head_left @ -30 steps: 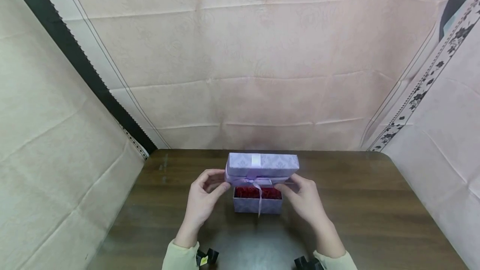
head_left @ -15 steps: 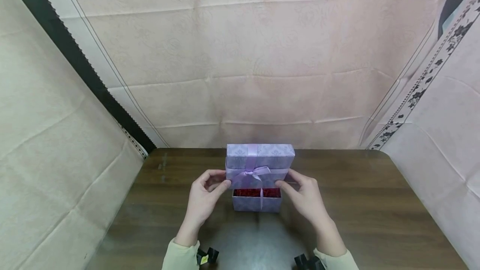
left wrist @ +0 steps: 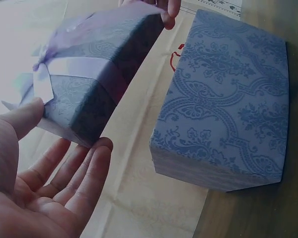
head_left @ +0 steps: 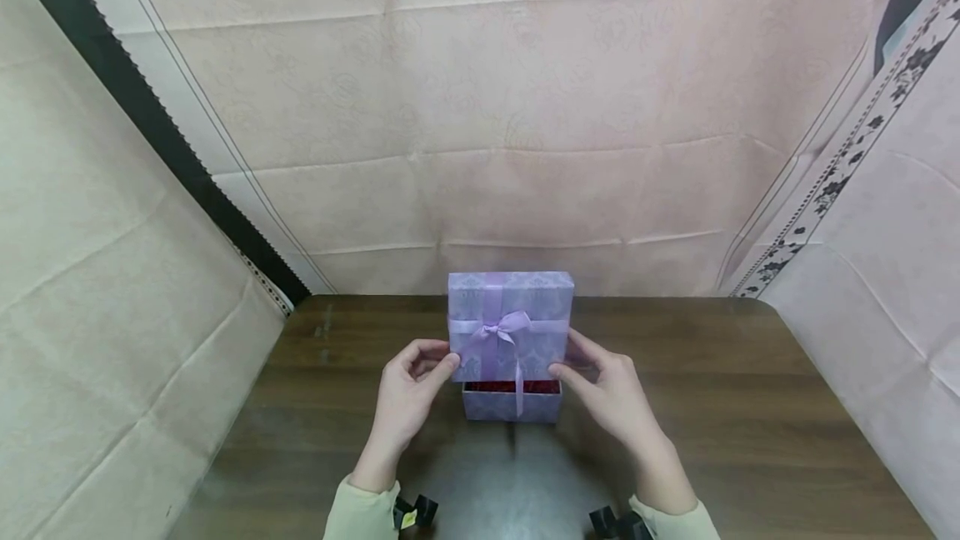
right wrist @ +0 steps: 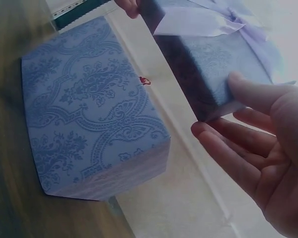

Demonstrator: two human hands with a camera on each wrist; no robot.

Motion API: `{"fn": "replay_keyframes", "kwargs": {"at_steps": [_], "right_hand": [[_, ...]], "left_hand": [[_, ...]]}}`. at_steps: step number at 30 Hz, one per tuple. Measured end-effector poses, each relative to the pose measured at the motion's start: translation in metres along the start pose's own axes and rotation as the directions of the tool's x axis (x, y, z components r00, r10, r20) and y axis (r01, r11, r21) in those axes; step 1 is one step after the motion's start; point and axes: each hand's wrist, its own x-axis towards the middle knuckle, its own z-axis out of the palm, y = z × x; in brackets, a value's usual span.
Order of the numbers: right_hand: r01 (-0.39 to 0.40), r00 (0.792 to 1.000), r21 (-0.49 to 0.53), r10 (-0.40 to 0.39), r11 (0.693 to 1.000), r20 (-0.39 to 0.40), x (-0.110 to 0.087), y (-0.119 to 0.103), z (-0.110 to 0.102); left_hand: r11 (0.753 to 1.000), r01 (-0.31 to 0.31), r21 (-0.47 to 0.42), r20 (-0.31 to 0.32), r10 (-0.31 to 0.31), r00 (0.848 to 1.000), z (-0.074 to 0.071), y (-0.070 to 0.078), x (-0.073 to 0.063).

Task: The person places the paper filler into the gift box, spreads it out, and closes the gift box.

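A lilac patterned box lid (head_left: 472,357) with a satin ribbon and bow (head_left: 504,329) is tilted up above the matching box base (head_left: 512,408), its top turned toward the head camera. My left hand (head_left: 408,390) pinches the lid's left lower corner between thumb and fingers. At the opposite corner my right hand (head_left: 607,386) pinches it the same way. Red shredded filling (head_left: 542,387) shows inside the base, mostly covered by the lid in the head view. In the left wrist view the base (left wrist: 223,99) stands upright beside the lid (left wrist: 89,94); a loose ribbon tail hangs down.
The box stands on a brown wooden table (head_left: 330,440), toward its far side. Pale cloth (head_left: 510,107) hangs behind the table, and more cloth (head_left: 112,315) closes in the left and right sides.
The lid has tilted back upright between both hands, so its top and bow now face the head camera. The base and the hands have stayed nearly in place.
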Motion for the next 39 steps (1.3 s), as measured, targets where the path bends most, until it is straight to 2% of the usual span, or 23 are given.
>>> {"fn": "replay_keyframes", "kwargs": {"at_steps": [9,17,27,34,39], "right_hand": [[-0.047,0.998,-0.03,0.048,0.998,0.041,-0.002,0.0007,-0.0023],[-0.1,0.992,-0.001,0.1,0.995,0.082,-0.0023,0.0005,-0.0025],[-0.116,0.988,-0.018,0.118,0.993,0.098,-0.0017,0.0008,-0.0049],[-0.108,0.99,-0.016,0.109,0.994,0.09,-0.0012,0.0023,-0.0049],[-0.119,0.987,0.007,0.118,0.993,0.106,-0.0011,0.0026,-0.005]], "left_hand": [[0.998,0.037,0.052,-0.014,-0.036,0.999,0.002,-0.0023,0.0008],[0.996,0.064,0.063,0.006,-0.064,0.998,0.0032,-0.006,0.0008],[0.998,0.058,0.028,0.066,-0.06,0.996,0.0034,-0.0069,0.0022],[0.994,0.07,0.083,0.078,-0.077,0.994,0.0031,-0.006,-0.0002],[0.994,0.048,0.1,0.082,-0.056,0.995,0.0032,-0.0073,0.0013]]}}
